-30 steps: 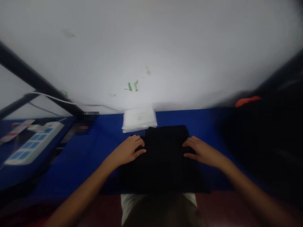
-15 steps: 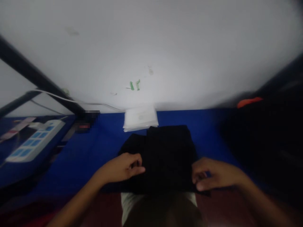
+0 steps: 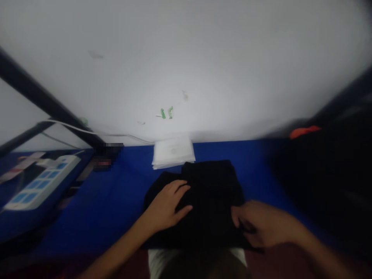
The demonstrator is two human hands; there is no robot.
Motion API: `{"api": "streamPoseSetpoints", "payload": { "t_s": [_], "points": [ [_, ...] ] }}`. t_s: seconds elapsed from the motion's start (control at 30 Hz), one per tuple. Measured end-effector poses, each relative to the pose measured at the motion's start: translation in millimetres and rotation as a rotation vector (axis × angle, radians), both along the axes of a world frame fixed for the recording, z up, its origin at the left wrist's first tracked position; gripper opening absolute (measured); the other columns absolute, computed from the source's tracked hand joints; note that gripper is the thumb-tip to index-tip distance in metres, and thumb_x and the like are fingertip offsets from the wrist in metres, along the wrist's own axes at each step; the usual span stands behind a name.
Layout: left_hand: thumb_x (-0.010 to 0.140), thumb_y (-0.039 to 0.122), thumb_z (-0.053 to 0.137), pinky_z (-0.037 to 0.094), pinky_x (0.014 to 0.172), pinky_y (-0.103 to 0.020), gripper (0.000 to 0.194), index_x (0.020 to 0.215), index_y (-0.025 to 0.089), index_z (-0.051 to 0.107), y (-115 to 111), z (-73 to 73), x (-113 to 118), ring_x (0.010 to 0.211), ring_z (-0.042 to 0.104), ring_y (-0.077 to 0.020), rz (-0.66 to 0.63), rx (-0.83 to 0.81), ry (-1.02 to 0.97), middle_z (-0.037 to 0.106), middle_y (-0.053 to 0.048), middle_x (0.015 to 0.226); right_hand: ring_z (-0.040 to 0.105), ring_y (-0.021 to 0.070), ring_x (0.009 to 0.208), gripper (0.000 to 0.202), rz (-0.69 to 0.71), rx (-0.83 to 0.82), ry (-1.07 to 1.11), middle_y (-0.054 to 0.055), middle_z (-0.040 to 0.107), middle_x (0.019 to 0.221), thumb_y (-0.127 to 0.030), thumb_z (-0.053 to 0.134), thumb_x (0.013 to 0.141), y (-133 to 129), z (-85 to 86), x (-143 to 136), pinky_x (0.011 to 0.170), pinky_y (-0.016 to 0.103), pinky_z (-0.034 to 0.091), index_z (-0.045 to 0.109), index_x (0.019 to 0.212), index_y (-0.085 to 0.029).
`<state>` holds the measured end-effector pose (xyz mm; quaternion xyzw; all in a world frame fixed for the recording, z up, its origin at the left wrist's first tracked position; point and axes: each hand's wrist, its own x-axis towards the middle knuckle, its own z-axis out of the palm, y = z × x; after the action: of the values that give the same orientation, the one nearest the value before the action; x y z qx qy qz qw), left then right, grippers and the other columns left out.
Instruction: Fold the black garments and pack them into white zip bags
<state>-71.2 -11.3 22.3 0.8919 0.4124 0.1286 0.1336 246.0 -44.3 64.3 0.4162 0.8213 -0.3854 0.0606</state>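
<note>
A folded black garment (image 3: pixel 210 205) lies on the blue surface (image 3: pixel 122 193) right before me, its near edge close to my body. It is too dark to make out which kind of clothing it is. My left hand (image 3: pixel 170 205) rests on its left part, palm down, fingers stretched and thumb apart. At the garment's right edge, my right hand (image 3: pixel 261 223) has its fingers curled round the dark cloth. Part of that hand's grip is in shadow.
Behind the garment, a stack of white paper (image 3: pixel 173 152) lies by the white wall (image 3: pixel 232 69). A power strip (image 3: pixel 43 184) is at the left, past a dark frame bar (image 3: pixel 52 100). A large dark mass with an orange patch (image 3: pixel 304 132) fills the right side.
My left hand has opened from a loose curl and slid up and right over the garment. My right hand has closed more tightly at the right edge. The view has tilted up slightly.
</note>
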Motion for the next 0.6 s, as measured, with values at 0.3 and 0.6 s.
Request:
{"api": "streamPoseSetpoints", "payload": {
  "t_s": [0.3,0.6],
  "points": [
    [0.089,0.064,0.048,0.023,0.118,-0.053,0.081,0.153,0.023,0.021,8.5,-31.7,13.7,0.147,0.018,-0.0306,-0.059,-0.071,0.086,0.021,-0.013,0.159,0.054,0.0125,0.048,0.017,-0.080,-0.058,-0.089,0.000,0.061,0.053,-0.015,0.051,0.076,-1.1,-6.4,12.1,0.047,0.023,0.030,0.059,0.062,-0.018],
    [0.084,0.069,0.051,0.026,0.114,-0.054,0.076,0.144,0.022,0.041,29.8,-25.5,20.1,0.140,0.033,-0.0335,-0.048,-0.037,0.070,0.040,-0.014,0.150,0.062,0.0157,0.065,0.023,-0.218,0.388,0.113,0.002,0.067,0.072,-0.036,0.044,0.096,62.5,-28.6,-26.7,0.060,0.025,0.036,0.060,0.092,-0.020]
  ]
}}
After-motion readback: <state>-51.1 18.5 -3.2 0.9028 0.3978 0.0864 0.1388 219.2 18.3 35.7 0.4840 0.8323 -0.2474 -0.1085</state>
